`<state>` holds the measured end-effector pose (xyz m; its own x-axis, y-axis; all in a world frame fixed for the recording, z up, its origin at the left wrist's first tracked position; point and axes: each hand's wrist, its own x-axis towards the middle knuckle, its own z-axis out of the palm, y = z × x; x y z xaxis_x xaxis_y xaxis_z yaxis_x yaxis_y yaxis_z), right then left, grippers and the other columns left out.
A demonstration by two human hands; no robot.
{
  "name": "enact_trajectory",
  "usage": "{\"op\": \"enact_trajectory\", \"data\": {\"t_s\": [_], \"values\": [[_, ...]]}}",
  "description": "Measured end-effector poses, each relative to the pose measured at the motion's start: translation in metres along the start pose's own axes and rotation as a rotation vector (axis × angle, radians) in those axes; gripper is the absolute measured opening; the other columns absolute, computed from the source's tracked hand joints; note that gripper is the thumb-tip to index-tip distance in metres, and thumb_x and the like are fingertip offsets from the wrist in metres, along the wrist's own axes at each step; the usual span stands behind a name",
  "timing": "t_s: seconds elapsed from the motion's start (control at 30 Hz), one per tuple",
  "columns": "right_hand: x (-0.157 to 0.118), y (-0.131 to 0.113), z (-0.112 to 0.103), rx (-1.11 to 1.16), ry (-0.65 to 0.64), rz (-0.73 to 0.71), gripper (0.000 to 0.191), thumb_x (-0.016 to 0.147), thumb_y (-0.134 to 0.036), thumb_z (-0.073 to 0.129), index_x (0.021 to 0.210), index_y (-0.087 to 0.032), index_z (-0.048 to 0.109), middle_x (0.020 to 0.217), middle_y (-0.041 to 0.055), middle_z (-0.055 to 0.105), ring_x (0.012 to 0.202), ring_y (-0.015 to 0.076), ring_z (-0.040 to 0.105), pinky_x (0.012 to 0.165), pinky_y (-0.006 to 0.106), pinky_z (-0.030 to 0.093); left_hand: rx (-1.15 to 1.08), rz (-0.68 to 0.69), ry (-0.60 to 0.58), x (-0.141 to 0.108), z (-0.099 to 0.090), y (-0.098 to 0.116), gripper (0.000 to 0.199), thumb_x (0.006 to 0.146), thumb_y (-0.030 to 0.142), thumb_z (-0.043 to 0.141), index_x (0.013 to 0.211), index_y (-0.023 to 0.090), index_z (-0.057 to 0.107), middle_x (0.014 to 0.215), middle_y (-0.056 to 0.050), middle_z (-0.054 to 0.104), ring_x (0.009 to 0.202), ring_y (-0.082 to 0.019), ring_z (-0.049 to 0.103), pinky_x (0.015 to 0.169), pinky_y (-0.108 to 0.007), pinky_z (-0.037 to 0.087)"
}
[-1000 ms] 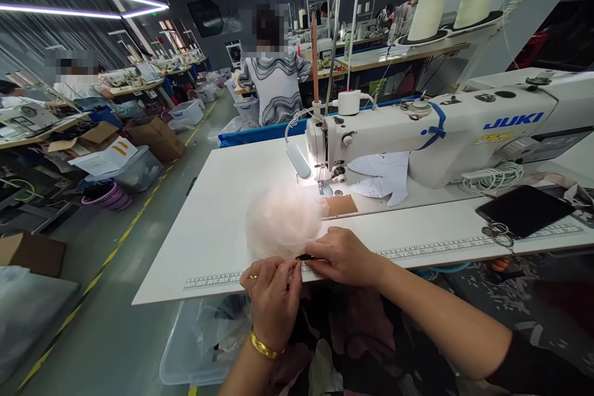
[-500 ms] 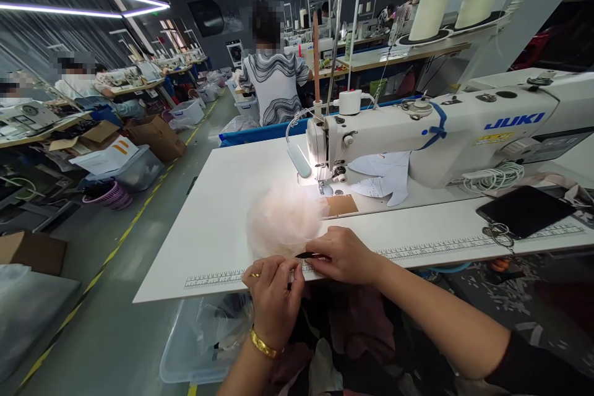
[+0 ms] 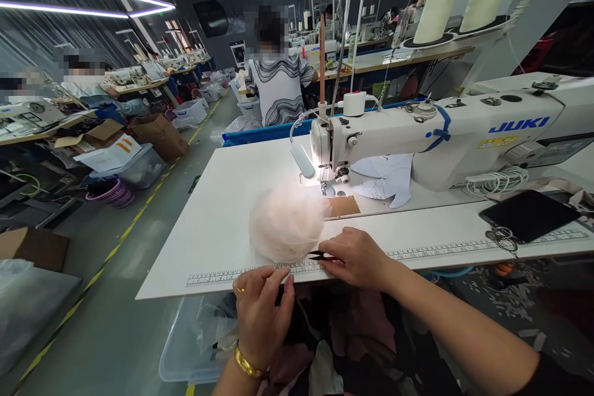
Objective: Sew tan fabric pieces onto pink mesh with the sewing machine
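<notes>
A pale peach bundle of sheer, tulle-like fabric [image 3: 288, 223] lies gathered on the white sewing table, in front of the needle. My right hand [image 3: 355, 258] rests at its near right side, closed around small black thread snips [image 3: 321, 255]. Their two pointed blades stand slightly apart and point left at the bundle's lower edge. My left hand [image 3: 263, 303], with a gold ring and bracelet, is at the table's front edge over the printed ruler [image 3: 213, 277]. Its thumb and fingertips come together; whatever is between them is too small to make out.
A white sewing machine [image 3: 385, 133] stands behind the bundle, with marked paper-like pieces [image 3: 385, 178] under its arm. A black phone [image 3: 529, 215] and keys lie at the right. Below the table is a clear plastic bin [image 3: 185, 346]. Co-workers sit at machines beyond.
My left hand has drawn away from the bundle, down and left. The snips now show two parted blades, and my right hand has shifted slightly right along with the view.
</notes>
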<state>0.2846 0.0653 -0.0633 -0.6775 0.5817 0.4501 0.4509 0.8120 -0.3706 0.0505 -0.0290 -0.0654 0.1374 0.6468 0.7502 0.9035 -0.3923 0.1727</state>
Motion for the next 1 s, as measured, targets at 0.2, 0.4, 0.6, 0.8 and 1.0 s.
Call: {"op": "enact_trajectory", "data": {"t_s": [0.2, 0.4, 0.6, 0.8, 1.0], "values": [[-0.004, 0.001, -0.003, -0.032, -0.024, 0.002, 0.014, 0.098, -0.030, 0.057, 0.089, -0.021, 0.061, 0.067, -0.0019, 0.067, 0.061, 0.0158, 0.058, 0.065, 0.032, 0.030, 0.079, 0.023, -0.031, 0.016, 0.003, -0.007, 0.018, 0.093, 0.020, 0.072, 0.111, 0.024, 0.068, 0.107, -0.009, 0.066, 0.096, -0.025, 0.063, 0.093, -0.044, 0.038], [0.001, -0.011, 0.001, -0.032, -0.021, -0.026, 0.014, 0.099, -0.028, 0.056, 0.088, -0.021, 0.059, 0.069, -0.0015, 0.067, 0.062, 0.0153, 0.057, 0.066, 0.032, 0.030, 0.036, 0.024, -0.044, 0.017, -0.002, -0.009, 0.009, 0.094, 0.019, 0.067, 0.095, 0.026, 0.073, 0.109, -0.009, 0.064, 0.097, -0.026, 0.061, 0.092, -0.044, 0.037], [0.014, -0.018, 0.010, -0.071, -0.005, -0.072, 0.011, 0.095, -0.021, 0.058, 0.084, -0.021, 0.056, 0.072, -0.0012, 0.068, 0.062, 0.0153, 0.056, 0.064, 0.032, 0.027, 0.119, 0.003, -0.082, 0.011, 0.003, -0.011, 0.027, 0.092, 0.017, 0.068, 0.119, 0.023, 0.072, 0.113, -0.012, 0.066, 0.100, -0.028, 0.062, 0.095, -0.046, 0.037], [0.018, -0.015, 0.010, -0.055, -0.018, -0.017, 0.012, 0.095, -0.021, 0.061, 0.085, -0.020, 0.055, 0.076, -0.0016, 0.070, 0.065, 0.0154, 0.059, 0.065, 0.032, 0.027, 0.081, -0.003, -0.079, 0.016, 0.001, -0.013, 0.027, 0.092, 0.016, 0.069, 0.116, 0.025, 0.072, 0.112, -0.010, 0.065, 0.098, -0.026, 0.059, 0.094, -0.045, 0.037], [0.018, -0.015, 0.005, -0.016, 0.007, 0.018, 0.008, 0.095, -0.023, 0.063, 0.089, -0.020, 0.058, 0.075, -0.0012, 0.070, 0.067, 0.0166, 0.061, 0.066, 0.031, 0.030, 0.038, -0.001, -0.105, 0.014, 0.002, -0.012, 0.019, 0.091, 0.013, 0.068, 0.102, 0.026, 0.075, 0.113, -0.009, 0.064, 0.101, -0.026, 0.060, 0.093, -0.044, 0.037]]}}
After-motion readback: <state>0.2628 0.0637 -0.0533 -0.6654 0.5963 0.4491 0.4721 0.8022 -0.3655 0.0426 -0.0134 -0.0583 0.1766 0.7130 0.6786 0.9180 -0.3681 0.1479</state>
